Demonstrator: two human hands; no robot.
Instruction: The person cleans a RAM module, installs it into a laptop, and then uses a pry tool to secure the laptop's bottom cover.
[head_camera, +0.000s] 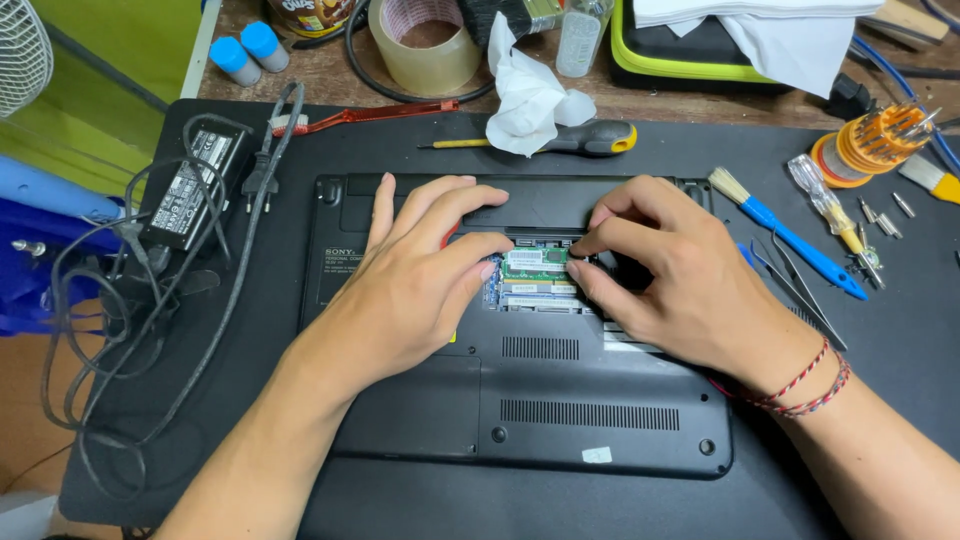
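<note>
Two bare arms come in from the near edge of the black mat (120, 450), and both hands meet over a black laptop (560, 400) that lies upside down in the middle of the mat. Its long side runs left to right, and its vents face up. An open slot in the laptop shows a small green memory card (535, 265). This card lies flat, and its long side also runs left to right, the same way as the laptop. On the card's left end, the left hand (420, 280) has its fingers bent, with the thumb and first finger tips touching it. At the card's right end, the right hand (670, 270) pinches in with thumb and first finger. Neither hand has lifted the card; it sits in its slot. Red string bands (800, 385) wrap the right wrist. Toward the mat's left edge lies a black power brick (190, 185) with tangled cords. Near the far edge rest a screwdriver with a yellow and black handle (580, 138) and a crumpled white tissue (530, 95). By the right edge lie a blue brush (790, 235) and metal tweezers (800, 290).
</note>
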